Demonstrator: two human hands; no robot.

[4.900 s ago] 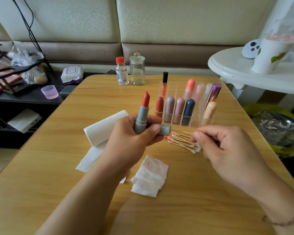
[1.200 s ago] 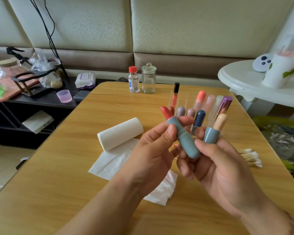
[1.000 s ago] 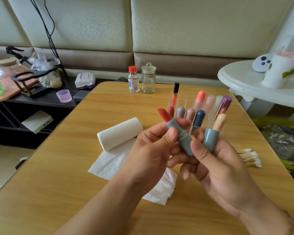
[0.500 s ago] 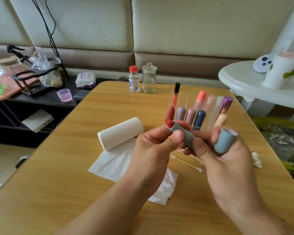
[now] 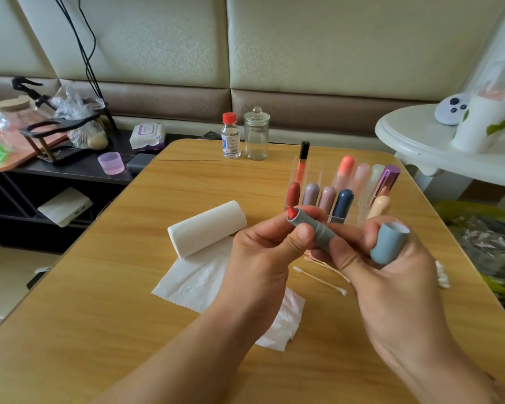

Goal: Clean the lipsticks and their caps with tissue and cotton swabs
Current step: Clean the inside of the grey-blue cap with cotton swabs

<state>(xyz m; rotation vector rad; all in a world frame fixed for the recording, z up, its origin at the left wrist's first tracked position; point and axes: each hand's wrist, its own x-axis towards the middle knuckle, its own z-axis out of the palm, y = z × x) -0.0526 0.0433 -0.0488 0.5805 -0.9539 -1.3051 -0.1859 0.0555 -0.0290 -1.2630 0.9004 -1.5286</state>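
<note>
A grey-blue lipstick tube (image 5: 315, 230) lies tilted between both hands above the wooden table (image 5: 105, 287), its red tip nearly sunk into the tube. My left hand (image 5: 263, 258) pinches the tube's upper end. My right hand (image 5: 391, 275) grips the tube's base with thumb and fingers and also holds the matching grey-blue cap (image 5: 388, 243), open end up. A tissue roll (image 5: 206, 227) with a pulled-out sheet (image 5: 193, 281) lies left of the hands. A crumpled tissue (image 5: 286, 322) sits partly under my left wrist. Loose cotton swabs (image 5: 321, 279) lie on the table between the hands.
A clear organiser (image 5: 344, 193) with several capped lipsticks stands just behind the hands. A small red-capped bottle (image 5: 231, 135) and a glass jar (image 5: 256, 134) stand at the table's far edge. More swabs (image 5: 442, 275) lie right. A white side table (image 5: 420, 141) is at the right.
The red lipstick tip has sunk from fully raised to nearly inside the tube. My right hand shifted the cap further right, open end now up; a swab has appeared on the table.
</note>
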